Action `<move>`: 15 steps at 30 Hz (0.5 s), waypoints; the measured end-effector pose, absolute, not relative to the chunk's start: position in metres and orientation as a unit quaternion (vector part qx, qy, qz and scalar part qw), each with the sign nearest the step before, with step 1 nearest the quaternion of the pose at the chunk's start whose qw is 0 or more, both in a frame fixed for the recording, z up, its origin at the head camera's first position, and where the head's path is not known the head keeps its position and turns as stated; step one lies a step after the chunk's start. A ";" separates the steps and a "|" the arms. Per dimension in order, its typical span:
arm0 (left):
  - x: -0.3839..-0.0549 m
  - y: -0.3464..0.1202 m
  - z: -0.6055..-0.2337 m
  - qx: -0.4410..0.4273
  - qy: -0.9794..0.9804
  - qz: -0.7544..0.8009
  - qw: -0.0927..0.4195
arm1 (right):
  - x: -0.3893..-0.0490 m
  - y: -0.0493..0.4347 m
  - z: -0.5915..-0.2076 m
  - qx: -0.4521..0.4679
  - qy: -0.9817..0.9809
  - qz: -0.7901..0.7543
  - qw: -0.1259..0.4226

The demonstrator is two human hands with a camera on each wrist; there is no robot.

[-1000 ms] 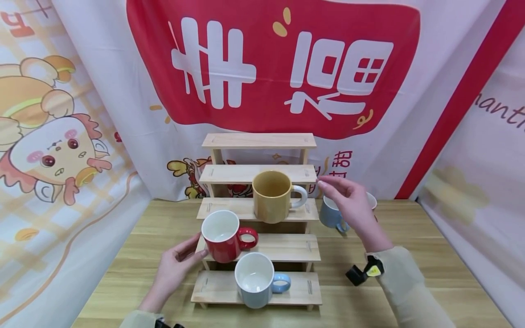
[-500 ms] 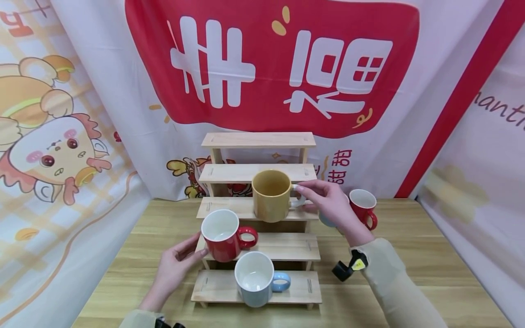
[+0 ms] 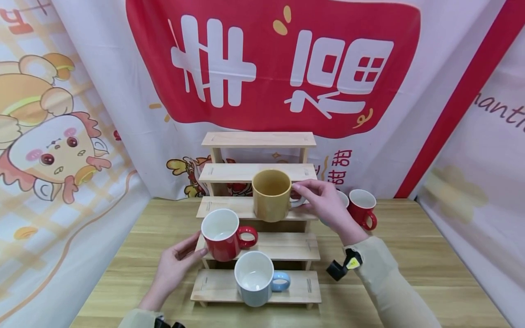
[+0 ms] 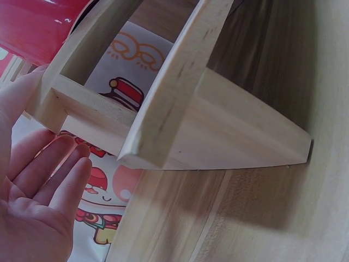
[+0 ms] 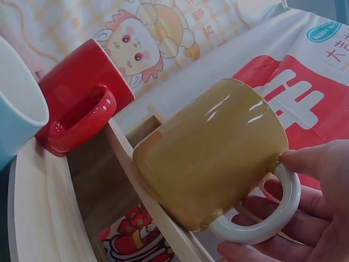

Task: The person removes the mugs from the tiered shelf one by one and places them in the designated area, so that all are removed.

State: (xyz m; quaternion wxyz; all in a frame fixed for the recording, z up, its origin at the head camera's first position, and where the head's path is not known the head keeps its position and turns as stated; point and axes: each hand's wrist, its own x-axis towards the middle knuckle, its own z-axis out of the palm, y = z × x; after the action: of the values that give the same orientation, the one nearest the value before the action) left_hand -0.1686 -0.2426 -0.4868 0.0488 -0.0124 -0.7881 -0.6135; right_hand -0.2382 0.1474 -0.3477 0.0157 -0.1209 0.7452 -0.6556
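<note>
Right hand [image 3: 328, 205] moved in, now pinching the white handle [image 5: 245, 233] of the yellow mug [image 3: 271, 202], which sits on the shelf [image 3: 223, 205] just left of that grip, so likely controllable; left hand [image 3: 174, 264], fingers extended, beside red mug [image 3: 223, 247], lower left.

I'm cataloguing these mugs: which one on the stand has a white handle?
The yellow mug on the middle step, its handle held by the right grip; the red mug and blue mug below have red and blue handles.

High head view, 2 wrist close-ups, same rack [image 3: 259, 139]
</note>
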 end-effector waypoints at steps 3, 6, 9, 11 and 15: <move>-0.169 -0.242 -0.487 -0.011 -0.790 -0.611 0.048 | -0.239 0.149 -0.350 -0.124 0.748 -0.652 0.013; -0.169 -0.242 -0.487 -0.009 -0.792 -0.609 0.047 | -0.240 0.149 -0.352 -0.125 0.744 -0.657 0.013; -0.169 -0.243 -0.487 -0.006 -0.793 -0.608 0.046 | -0.240 0.150 -0.352 -0.123 0.736 -0.665 0.023; -0.169 -0.243 -0.487 -0.007 -0.792 -0.609 0.046 | -0.240 0.151 -0.352 -0.121 0.732 -0.670 0.030; -0.170 -0.243 -0.488 -0.007 -0.796 -0.604 0.046 | -0.239 0.153 -0.351 -0.117 0.724 -0.678 0.047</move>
State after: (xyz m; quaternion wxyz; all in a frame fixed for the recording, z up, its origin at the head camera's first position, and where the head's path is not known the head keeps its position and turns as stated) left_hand -0.1698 -0.2432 -0.4880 0.0459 -0.0070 -0.7959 -0.6037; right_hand -0.2394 0.1525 -0.3511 0.0472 -0.1165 0.7245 -0.6777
